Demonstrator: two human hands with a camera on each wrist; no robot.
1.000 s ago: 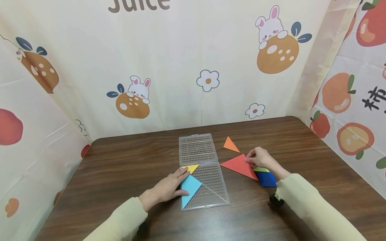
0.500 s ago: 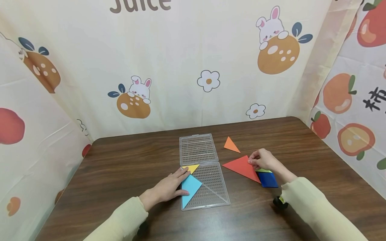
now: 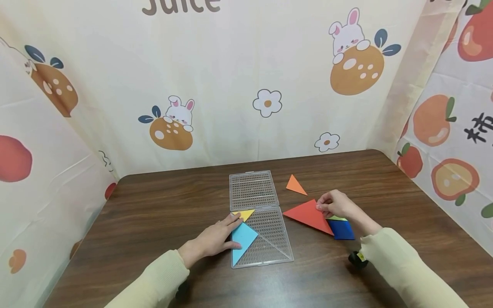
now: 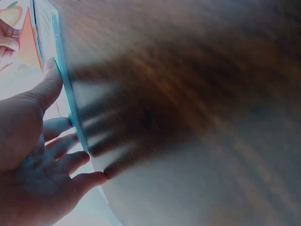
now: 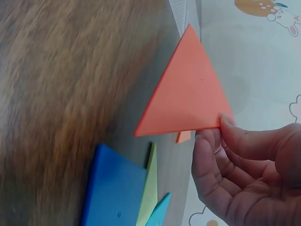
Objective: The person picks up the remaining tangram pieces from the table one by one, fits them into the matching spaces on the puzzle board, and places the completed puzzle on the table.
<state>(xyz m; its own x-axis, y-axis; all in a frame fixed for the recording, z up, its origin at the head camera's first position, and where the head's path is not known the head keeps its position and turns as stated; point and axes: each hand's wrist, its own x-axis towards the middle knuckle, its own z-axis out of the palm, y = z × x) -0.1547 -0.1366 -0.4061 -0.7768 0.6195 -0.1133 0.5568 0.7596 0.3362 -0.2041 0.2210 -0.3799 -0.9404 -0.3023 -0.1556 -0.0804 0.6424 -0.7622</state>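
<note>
A dark wood-grain worktop [image 3: 154, 214] with rounded far corners stands before a cream cloth backdrop [image 3: 227, 85] printed with rabbits [image 3: 347, 36], orange fruit [image 3: 357, 75], white flowers [image 3: 267, 103] and brown lettering [image 3: 181, 5], while fruit-patterned hangings [image 3: 443, 81] flank it left and right

The left arm [image 3: 152, 278] reaches in from the near left, the left hand [image 3: 213, 238] palm down, its fingers [image 4: 75, 161] extended and its left thumb [image 4: 51, 85] held apart. From the near right comes the right arm [image 3: 410, 263], the right hand [image 3: 336, 204] pinching between right thumb [image 5: 254, 142] and bent fingertips [image 5: 205, 165].
</note>
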